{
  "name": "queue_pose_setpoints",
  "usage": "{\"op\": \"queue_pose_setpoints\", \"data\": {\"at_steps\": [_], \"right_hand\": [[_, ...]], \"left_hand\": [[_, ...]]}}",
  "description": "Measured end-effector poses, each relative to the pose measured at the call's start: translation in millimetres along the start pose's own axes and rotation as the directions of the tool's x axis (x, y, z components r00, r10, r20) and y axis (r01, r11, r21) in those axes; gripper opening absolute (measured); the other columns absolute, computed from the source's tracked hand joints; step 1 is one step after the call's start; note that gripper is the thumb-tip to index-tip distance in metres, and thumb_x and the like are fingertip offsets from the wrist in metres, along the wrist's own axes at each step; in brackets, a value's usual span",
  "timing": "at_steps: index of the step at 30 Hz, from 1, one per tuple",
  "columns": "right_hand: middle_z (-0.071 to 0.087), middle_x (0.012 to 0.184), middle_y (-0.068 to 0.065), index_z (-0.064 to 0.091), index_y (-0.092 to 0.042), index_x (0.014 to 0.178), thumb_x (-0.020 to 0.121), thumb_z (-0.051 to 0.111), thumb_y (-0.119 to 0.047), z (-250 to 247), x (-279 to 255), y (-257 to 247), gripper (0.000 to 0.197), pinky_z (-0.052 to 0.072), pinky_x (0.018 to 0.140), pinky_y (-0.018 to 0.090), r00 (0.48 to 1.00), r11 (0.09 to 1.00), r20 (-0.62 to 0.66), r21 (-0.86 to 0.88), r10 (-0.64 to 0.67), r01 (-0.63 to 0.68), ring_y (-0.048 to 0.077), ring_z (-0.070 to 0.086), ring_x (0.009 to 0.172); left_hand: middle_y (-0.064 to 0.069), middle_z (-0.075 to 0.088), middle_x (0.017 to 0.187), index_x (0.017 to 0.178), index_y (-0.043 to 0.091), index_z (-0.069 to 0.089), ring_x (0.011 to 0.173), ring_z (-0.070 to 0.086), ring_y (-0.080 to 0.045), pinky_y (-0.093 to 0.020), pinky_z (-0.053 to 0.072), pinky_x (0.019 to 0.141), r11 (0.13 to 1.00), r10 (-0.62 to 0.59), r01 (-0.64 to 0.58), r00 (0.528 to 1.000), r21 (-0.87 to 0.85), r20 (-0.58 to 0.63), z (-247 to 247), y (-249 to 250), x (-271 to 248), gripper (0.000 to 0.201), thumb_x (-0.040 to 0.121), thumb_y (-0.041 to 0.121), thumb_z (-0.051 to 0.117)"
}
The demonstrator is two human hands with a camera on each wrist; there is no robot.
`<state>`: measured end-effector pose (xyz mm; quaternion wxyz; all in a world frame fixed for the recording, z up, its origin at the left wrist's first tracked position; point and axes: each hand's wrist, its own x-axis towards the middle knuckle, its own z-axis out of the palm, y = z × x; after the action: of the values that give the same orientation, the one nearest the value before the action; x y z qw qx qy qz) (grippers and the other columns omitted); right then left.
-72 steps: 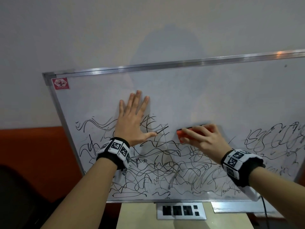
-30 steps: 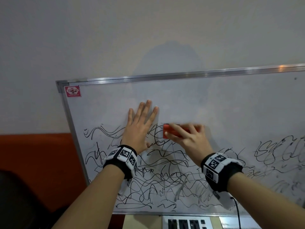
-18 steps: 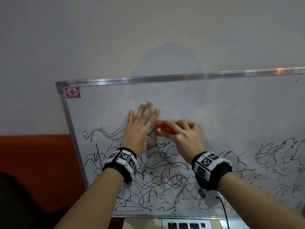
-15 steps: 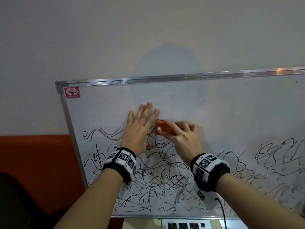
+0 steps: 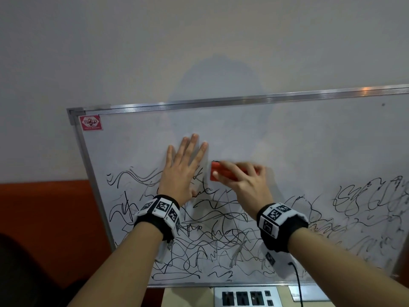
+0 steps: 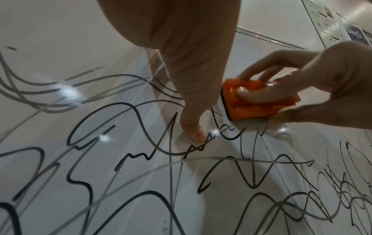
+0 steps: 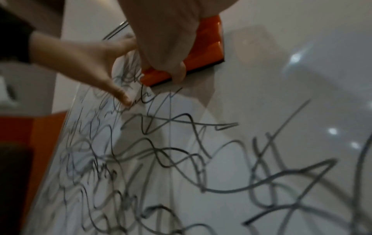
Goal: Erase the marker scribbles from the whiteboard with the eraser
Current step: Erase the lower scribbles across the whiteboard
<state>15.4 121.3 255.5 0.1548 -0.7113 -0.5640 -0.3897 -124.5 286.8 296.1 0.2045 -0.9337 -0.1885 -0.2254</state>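
Observation:
A framed whiteboard (image 5: 309,138) leans against the wall, its lower half covered in black marker scribbles (image 5: 217,235). My right hand (image 5: 241,180) grips an orange eraser (image 5: 218,173) and presses its dark pad to the board just above the scribbles. In the left wrist view the eraser (image 6: 255,101) sits right of my left thumb. My left hand (image 5: 184,167) lies flat on the board with its fingers spread, just left of the eraser. In the right wrist view the eraser (image 7: 205,52) shows under my right hand's fingers, beside the left hand (image 7: 96,63).
The board's upper half is wiped white, with a red sticker (image 5: 91,122) in the top left corner. More scribbles (image 5: 371,196) fill the right side. A power strip (image 5: 245,298) lies below the board's bottom rail. An orange panel (image 5: 44,218) stands to the left.
My right hand slid the eraser leftwards up to my left hand, then back a little to the right and slightly down. The left hand stayed flat on the board.

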Motion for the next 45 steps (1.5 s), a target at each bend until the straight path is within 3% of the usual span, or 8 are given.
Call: {"op": "queue_pose_setpoints", "data": {"at_steps": [3,7,11,15,20,28,40,45], "right_hand": [[0.051,0.142,-0.007,0.061,-0.039,0.129,0.082,0.063,-0.015,1.2,-6.0,6.1,0.052,0.043,0.08,0.049,0.972,0.972,0.048,-0.031,-0.232,0.233,0.024,0.052,0.111],[0.052,0.142,-0.008,0.064,-0.04,0.126,0.076,0.055,-0.01,-3.3,-7.3,23.5,0.059,0.038,0.081,0.046,0.997,0.996,0.012,-0.046,-0.082,0.082,0.024,0.05,0.111],[0.057,0.134,-0.009,0.065,-0.043,0.121,0.086,0.038,-0.021,-5.4,-21.1,22.2,0.049,0.04,0.081,0.045,0.951,0.959,0.134,-0.017,-0.28,0.284,0.024,0.056,0.106],[0.055,0.138,-0.008,0.065,-0.041,0.124,0.081,0.055,-0.014,-0.7,-28.9,33.6,0.051,0.033,0.083,0.042,0.996,0.995,0.007,-0.05,-0.085,0.085,0.023,0.052,0.107],[0.059,0.132,-0.009,0.065,-0.042,0.122,0.085,0.037,-0.018,-4.4,-29.3,25.9,0.052,0.041,0.08,0.043,0.972,0.977,0.1,-0.005,-0.214,0.215,0.022,0.056,0.103],[0.055,0.136,-0.008,0.065,-0.041,0.124,0.072,0.077,-0.01,3.1,-12.8,12.7,0.062,0.041,0.08,0.045,0.981,0.983,0.066,0.013,-0.184,0.183,0.023,0.052,0.106],[0.053,0.136,-0.008,0.061,-0.042,0.126,0.079,0.073,-0.014,13.7,-11.0,-7.9,0.056,0.042,0.08,0.047,0.937,0.947,0.149,0.001,-0.317,0.321,0.024,0.052,0.107],[0.053,0.138,-0.006,0.062,-0.039,0.128,0.078,0.072,-0.014,11.6,-4.3,-11.7,0.057,0.04,0.079,0.046,0.992,0.992,0.037,0.013,-0.122,0.122,0.025,0.051,0.108]], "left_hand": [[-0.007,-0.024,0.161,0.156,0.022,-0.012,0.149,-0.018,-0.027,-0.056,0.005,0.12,1.0,0.005,-0.005,1.0,-0.008,0.001,-1.0,-0.3,-0.5,0.149,0.051,0.046,0.091],[-0.006,-0.024,0.161,0.156,0.022,-0.012,0.149,-0.018,-0.027,-0.056,0.006,0.12,1.0,0.004,-0.004,1.0,-0.019,0.002,-0.2,-0.5,0.1,0.149,0.05,0.044,0.092],[-0.007,-0.025,0.161,0.156,0.021,-0.012,0.149,-0.02,-0.027,-0.057,0.006,0.12,1.0,-0.001,0.002,1.0,-0.01,0.01,-0.7,0.7,-0.4,0.15,0.05,0.045,0.092],[-0.008,-0.024,0.161,0.156,0.021,-0.012,0.149,-0.019,-0.028,-0.057,0.005,0.12,1.0,-0.006,0.007,1.0,-0.013,0.01,-0.3,2.2,0.3,0.149,0.051,0.043,0.092],[-0.008,-0.026,0.16,0.155,0.021,-0.015,0.148,-0.022,-0.028,-0.058,0.006,0.12,1.0,-0.017,0.017,1.0,-0.006,0.017,-1.7,4.1,-0.2,0.148,0.054,0.041,0.091],[-0.008,-0.027,0.16,0.155,0.021,-0.014,0.148,-0.021,-0.028,-0.059,0.008,0.119,1.0,-0.008,0.008,1.0,-0.002,0.007,-1.4,3.6,-0.5,0.147,0.054,0.041,0.091],[-0.008,-0.025,0.16,0.155,0.021,-0.015,0.148,-0.02,-0.028,-0.058,0.009,0.119,1.0,-0.001,0.002,1.0,0.015,-0.011,0.5,2.5,-1.1,0.143,0.058,0.039,0.089],[-0.008,-0.022,0.161,0.156,0.021,-0.011,0.149,-0.018,-0.028,-0.057,0.008,0.12,1.0,0.009,-0.009,1.0,0.002,-0.025,-0.1,1.5,-1.0,0.137,0.062,0.042,0.086]]}}
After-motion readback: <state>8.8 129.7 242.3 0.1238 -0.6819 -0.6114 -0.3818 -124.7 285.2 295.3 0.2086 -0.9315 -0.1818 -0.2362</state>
